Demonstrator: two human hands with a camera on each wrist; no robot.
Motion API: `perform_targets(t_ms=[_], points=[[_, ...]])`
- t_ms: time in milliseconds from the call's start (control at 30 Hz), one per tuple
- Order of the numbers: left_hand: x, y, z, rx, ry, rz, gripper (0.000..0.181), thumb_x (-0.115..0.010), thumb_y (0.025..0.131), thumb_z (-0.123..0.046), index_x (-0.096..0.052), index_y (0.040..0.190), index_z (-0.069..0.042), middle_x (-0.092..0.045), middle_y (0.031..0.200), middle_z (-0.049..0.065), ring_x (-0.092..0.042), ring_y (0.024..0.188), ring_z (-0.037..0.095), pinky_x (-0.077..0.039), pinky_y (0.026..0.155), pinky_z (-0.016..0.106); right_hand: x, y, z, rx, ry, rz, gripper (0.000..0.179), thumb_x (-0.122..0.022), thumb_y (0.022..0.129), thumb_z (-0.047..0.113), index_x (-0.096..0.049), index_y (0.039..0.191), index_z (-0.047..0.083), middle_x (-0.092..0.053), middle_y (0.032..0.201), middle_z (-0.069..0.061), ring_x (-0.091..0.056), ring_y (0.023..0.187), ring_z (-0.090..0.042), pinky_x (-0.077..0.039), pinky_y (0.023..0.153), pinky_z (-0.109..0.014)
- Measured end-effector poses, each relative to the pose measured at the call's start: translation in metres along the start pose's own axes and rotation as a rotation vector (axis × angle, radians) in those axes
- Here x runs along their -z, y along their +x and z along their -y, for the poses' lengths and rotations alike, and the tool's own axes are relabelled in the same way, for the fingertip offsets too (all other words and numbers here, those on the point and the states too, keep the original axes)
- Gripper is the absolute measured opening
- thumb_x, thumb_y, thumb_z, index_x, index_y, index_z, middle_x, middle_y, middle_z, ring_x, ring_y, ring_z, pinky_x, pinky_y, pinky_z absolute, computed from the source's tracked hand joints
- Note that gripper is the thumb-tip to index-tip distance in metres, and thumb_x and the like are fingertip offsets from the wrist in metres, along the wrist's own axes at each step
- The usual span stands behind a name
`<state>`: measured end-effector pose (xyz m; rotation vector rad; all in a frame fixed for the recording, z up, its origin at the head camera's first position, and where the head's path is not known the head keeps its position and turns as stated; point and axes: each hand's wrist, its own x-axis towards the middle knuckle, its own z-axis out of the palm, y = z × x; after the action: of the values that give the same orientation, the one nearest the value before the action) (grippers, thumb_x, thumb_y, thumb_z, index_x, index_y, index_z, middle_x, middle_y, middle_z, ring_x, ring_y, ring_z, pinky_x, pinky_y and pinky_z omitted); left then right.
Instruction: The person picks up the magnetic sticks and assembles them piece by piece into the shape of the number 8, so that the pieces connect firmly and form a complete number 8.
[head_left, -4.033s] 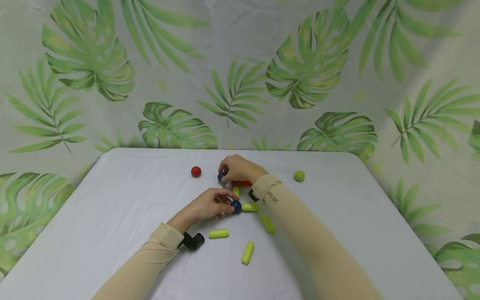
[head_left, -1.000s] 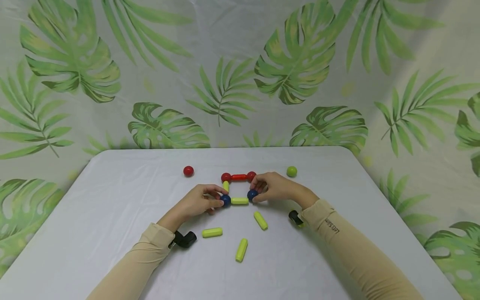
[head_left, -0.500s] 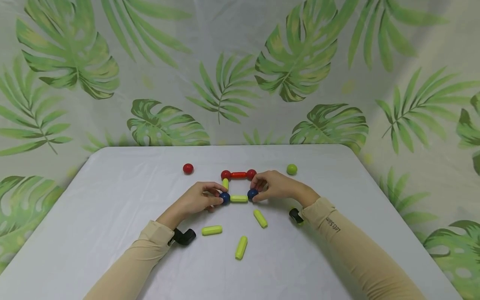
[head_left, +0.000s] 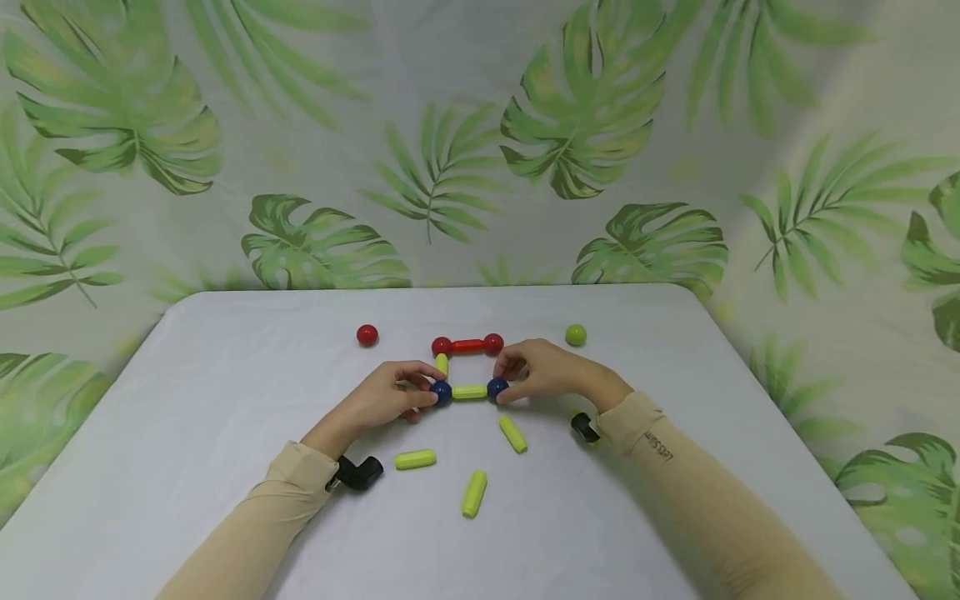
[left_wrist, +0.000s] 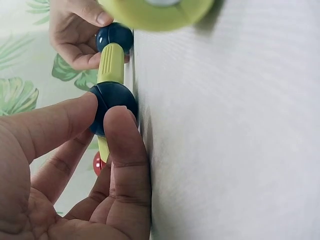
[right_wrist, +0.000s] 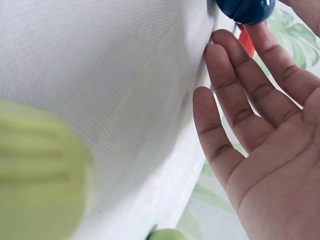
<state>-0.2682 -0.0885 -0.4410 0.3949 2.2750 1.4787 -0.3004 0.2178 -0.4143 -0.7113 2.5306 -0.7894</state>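
My left hand (head_left: 390,393) pinches a blue ball (head_left: 441,393) between thumb and fingers. A second blue ball (head_left: 497,390) is held by the thumb and fingertips of my right hand (head_left: 546,368). Between the two balls lies a yellow-green rod (head_left: 470,392), its ends against both in the left wrist view. Another yellow-green rod (head_left: 442,364) runs back from the left blue ball to a red ball (head_left: 442,346). From there a red rod (head_left: 468,346) leads to another red ball (head_left: 493,343), making a shape with its right side unjoined.
Loose yellow-green rods lie nearer me: one at left (head_left: 415,459), one in the middle (head_left: 474,493), one at right (head_left: 513,434). A single red ball (head_left: 367,335) sits at back left, a green ball (head_left: 575,335) at back right. White cloth covers the table (head_left: 247,367).
Since the oldest frame, my right hand has brought its blue ball from beside the red pieces to the right end of the yellow-green rod. Over the last second both hands stay nearly still.
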Motion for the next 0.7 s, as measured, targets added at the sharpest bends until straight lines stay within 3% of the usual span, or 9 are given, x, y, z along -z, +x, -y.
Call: perform_targets(t_ms=[167,433,700], points=[[0.003,0.001,-0.001,0.002,0.003,0.024,0.029,-0.072,0.104,-0.017,-0.072,0.133,-0.014,-0.066,0.115,0.013,-0.067,0.083,0.02,-0.06,0.074,0.029,0.002,-0.002,0.002,-0.012,-0.007,0.007,0.032,-0.089,0.09,0.033,-0.073,0.112,0.017,-0.074,0.112,0.003,-0.067,0.107,-0.015,-0.058,0.103,-0.039],[0.012,0.005,-0.011,0.026,0.043,-0.039,0.04,-0.069,0.105,-0.019,-0.06,0.144,-0.014,-0.067,0.114,0.016,-0.072,0.086,0.023,-0.061,0.074,0.032,0.005,-0.002,0.008,-0.003,-0.022,0.026,0.033,-0.087,0.092,0.033,-0.072,0.115,0.016,-0.073,0.114,0.002,-0.067,0.109,-0.016,-0.057,0.106,-0.04],[0.015,0.022,-0.02,0.098,0.097,-0.086,0.058,-0.07,0.106,-0.026,-0.046,0.157,-0.016,-0.071,0.111,0.015,-0.073,0.083,0.02,-0.06,0.076,0.029,0.007,-0.012,0.011,0.001,-0.043,-0.001,0.034,-0.082,0.097,0.034,-0.07,0.122,0.014,-0.074,0.115,-0.001,-0.068,0.108,-0.016,-0.059,0.102,-0.039]])
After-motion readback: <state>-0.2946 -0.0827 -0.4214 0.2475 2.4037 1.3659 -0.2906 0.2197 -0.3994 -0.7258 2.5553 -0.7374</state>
